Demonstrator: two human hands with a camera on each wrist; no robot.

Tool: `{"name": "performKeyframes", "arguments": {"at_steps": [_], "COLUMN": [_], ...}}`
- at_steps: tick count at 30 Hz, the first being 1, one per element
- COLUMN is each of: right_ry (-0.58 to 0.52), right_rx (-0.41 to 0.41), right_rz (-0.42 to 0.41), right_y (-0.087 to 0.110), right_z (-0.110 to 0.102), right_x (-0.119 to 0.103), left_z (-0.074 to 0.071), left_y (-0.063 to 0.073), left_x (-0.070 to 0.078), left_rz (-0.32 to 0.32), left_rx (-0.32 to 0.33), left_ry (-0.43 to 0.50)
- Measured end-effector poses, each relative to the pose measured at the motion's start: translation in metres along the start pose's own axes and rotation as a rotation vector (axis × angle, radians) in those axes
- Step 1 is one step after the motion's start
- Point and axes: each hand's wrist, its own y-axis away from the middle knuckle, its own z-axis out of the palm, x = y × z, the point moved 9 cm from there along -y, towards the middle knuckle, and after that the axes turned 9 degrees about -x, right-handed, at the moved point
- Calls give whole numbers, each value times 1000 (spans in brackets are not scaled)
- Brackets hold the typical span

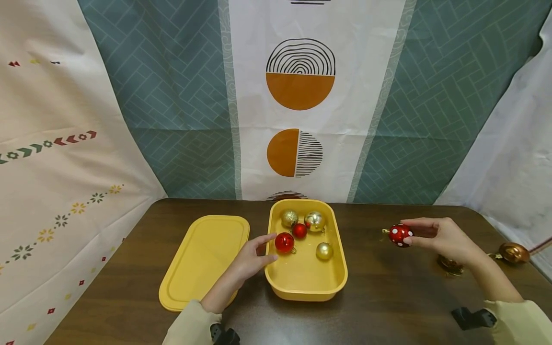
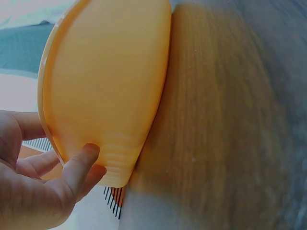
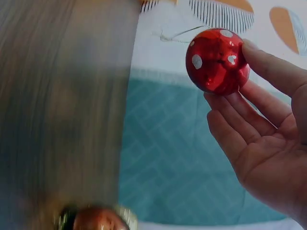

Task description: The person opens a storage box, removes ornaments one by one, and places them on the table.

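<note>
My right hand [image 1: 435, 235] pinches a red Christmas bauble [image 1: 398, 235] with white dots between thumb and fingers, held up over the table's right half. In the right wrist view, a thin hanging loop trails from the bauble [image 3: 218, 62]. At the left rim of a yellow plastic box [image 1: 305, 287], my left hand [image 1: 249, 258] grips the wall, some fingers outside it and others over the rim. Inside the box lie two red baubles, one larger bauble [image 1: 284, 243] near my left fingertips and a smaller one [image 1: 299, 230], plus several gold baubles [image 1: 324, 251].
A yellow lid [image 1: 204, 263] lies flat left of the box. Two copper-gold ornaments rest at the right, one ornament [image 1: 514, 253] beyond my right forearm and another ornament [image 1: 449, 266] partly hidden by it. Patterned cloth [image 1: 194, 96] hangs behind the dark wooden table [image 1: 371, 306].
</note>
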Motion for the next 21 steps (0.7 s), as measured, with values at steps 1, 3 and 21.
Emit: {"name": "performKeyframes", "arguments": {"at_steps": [1, 3, 21], "right_ry": [12, 25, 173], "right_rx": [16, 44, 204], "right_rz": [16, 54, 334], "right_y": [3, 9, 56], "right_z": [-5, -14, -57], "right_x": [5, 16, 112], "left_z": [0, 0, 0], "left_y": [0, 1, 0], "left_x": [0, 1, 1], "left_rz": [3, 3, 7], "left_rx": [0, 2, -1], "left_ry": [0, -1, -7]}}
